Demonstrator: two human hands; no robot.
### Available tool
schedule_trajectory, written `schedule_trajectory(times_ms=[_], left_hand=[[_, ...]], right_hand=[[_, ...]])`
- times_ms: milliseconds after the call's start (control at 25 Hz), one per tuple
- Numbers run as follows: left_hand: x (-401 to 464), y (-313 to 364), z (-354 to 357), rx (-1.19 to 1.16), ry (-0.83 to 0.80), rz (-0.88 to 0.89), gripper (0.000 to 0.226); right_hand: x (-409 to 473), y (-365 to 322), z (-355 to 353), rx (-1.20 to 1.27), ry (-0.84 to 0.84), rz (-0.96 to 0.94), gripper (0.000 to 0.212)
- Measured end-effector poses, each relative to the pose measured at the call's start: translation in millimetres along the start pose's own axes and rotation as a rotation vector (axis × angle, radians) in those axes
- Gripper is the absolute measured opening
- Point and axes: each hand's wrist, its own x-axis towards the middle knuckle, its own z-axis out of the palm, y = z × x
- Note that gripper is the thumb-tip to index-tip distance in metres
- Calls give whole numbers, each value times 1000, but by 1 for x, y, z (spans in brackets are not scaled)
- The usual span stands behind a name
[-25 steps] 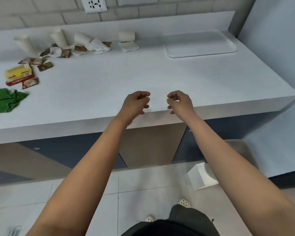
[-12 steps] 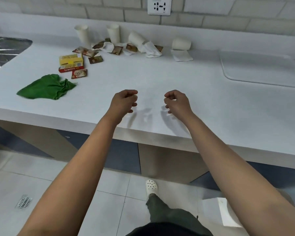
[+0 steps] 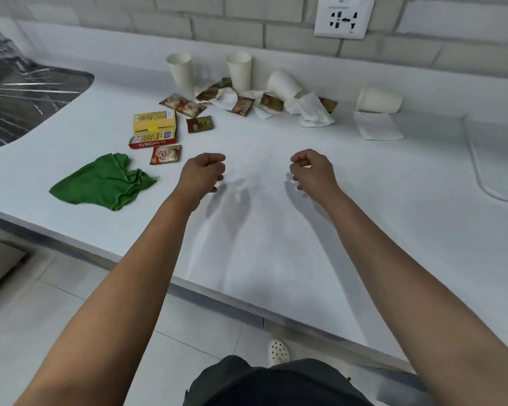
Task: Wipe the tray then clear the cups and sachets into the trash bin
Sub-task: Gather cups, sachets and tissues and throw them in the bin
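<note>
Head view: both hands over the white counter [image 3: 276,230], mid-span, holding nothing. Left hand [image 3: 201,174] and right hand [image 3: 313,171] are loosely curled, fingers not clenched, with bare counter between them and behind them down to the near edge. Tray [image 3: 499,159] lies flat at the far right, cut off by the frame edge, well apart from the hands. Green cloth [image 3: 106,181] is crumpled near the front-left edge, just left of the left hand. Sink [image 3: 21,95] at far left. Two cups upright [image 3: 180,70] [image 3: 239,70] near the back wall; two more tipped over [image 3: 283,85] [image 3: 377,99], long axes roughly along the wall, the rightmost with its mouth pointing right. Sachets [image 3: 188,106] and crumpled napkins [image 3: 314,111] are scattered between the cups; a yellow sachet box [image 3: 154,127] lies flat in front of them. Versus 0.5 s ago: view has shifted left and closer, less tray visible, hands keep the same pose, items unmoved.
</note>
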Motion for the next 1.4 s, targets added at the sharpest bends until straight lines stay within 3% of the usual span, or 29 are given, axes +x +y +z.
schedule_trajectory(times_ms=[200,400,640,1000,1280,1400], left_hand=[[49,-20,-41,443,157,103,31],[100,-38,-85,610,308,2,38],[123,-44,-96,783,193,11,59],[153,-41,-109,748,-47,56,71],[172,-32,-120,746,-284,6,72],[180,-30,-129,679,-392,34,63]], right_hand=[[41,-16,56,-36,-48,-4,13],[75,-38,112,-109,13,-1,20],[110,-61,163,-136,62,31,19],[148,-70,208,-311,139,57,19],[170,-73,245,-734,111,244,58],[173,-72,250,-787,126,228,58]])
